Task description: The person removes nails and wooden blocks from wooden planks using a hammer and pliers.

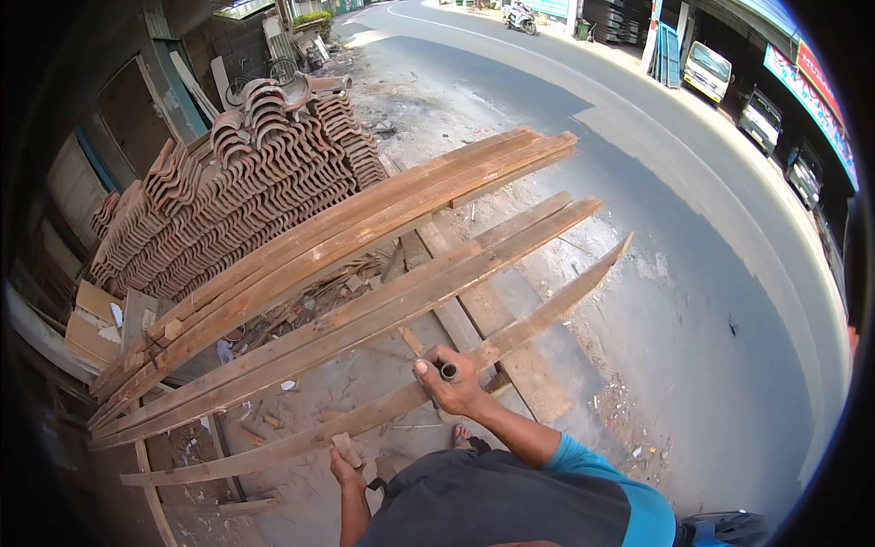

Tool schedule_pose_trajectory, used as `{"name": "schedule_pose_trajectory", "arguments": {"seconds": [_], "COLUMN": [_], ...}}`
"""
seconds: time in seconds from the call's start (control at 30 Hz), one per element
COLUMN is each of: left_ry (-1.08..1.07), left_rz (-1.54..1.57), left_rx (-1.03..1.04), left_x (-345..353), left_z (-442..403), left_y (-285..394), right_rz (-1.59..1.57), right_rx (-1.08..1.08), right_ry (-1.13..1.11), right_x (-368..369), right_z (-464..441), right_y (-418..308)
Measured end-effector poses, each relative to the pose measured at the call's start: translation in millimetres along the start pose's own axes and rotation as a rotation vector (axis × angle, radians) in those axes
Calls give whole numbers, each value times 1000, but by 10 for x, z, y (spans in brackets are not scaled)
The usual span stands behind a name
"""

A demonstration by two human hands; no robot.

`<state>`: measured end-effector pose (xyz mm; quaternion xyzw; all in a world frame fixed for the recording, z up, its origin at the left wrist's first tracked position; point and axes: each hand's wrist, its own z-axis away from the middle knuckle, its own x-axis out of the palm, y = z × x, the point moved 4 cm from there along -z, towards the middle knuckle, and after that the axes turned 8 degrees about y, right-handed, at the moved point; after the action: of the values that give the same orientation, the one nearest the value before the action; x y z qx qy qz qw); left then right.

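Note:
My right hand (448,381) is closed around a short dark tube-like piece (448,371), its round open end facing up. It is over the nearest long thin plank (538,321). Lower and to the left, my left hand (345,469) holds a small flat wood block (346,448) beside the lower edge of the same plank. Beyond that plank lie a pair of long beams (365,314) and, farther off, a thicker group of long beams (365,228). Wide boards (492,319) run crosswise beneath them.
Stacked curved roof tiles (246,191) stand at the upper left, near a cardboard box (93,324). Wood scraps (342,283) litter the ground. A road (638,173) curves along the right, with a motorcycle (519,18) and parked trucks (708,71).

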<state>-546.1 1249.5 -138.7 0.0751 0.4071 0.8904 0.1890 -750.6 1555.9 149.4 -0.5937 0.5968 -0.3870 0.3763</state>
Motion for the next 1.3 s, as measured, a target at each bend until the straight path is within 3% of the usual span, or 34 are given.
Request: {"name": "schedule_pose_trajectory", "arguments": {"seconds": [0.13,0.3,0.33,0.4,0.53,0.6,0.7,0.83,0.9,0.93,1.1,1.23,1.3], "left_ry": [-90,216,204,-88,-130,-70,-39,-91,-213,-180,-120,-126,-165], "left_rz": [120,125,107,131,88,124,260,217,-242,-291,-121,-47,32], "left_rx": [-89,-86,-87,-60,-22,56,-24,-46,471,557,290,191,99], "left_x": [50,36,-35,-115,-128,-49,-73,-202,-231,-242,-75,117,222], "left_z": [-214,-157,-246,-564,-670,-537,-867,-1080,-1009,-986,-657,-162,165], "left_y": [-87,-71,-102,-205,-218,-136,-282,-374,-307,-248,0,231,341], "right_rz": [-30,-67,-57,-48,-71,-121,-108,-84,-64,-54,5,30,-15], "right_rx": [-21,-63,-58,8,71,149,-16,22,26,29,26,-17,74], "right_ry": [-55,-22,-3,-16,88,26,105,102,130,134,188,217,201], "right_x": [2,-72,-112,-169,-259,-279,-299,-297,-293,-294,-253,-225,-209], "right_z": [67,106,113,126,118,146,152,235,249,249,234,226,268], "right_y": [39,30,57,119,119,167,74,82,21,0,6,-20,44]}}
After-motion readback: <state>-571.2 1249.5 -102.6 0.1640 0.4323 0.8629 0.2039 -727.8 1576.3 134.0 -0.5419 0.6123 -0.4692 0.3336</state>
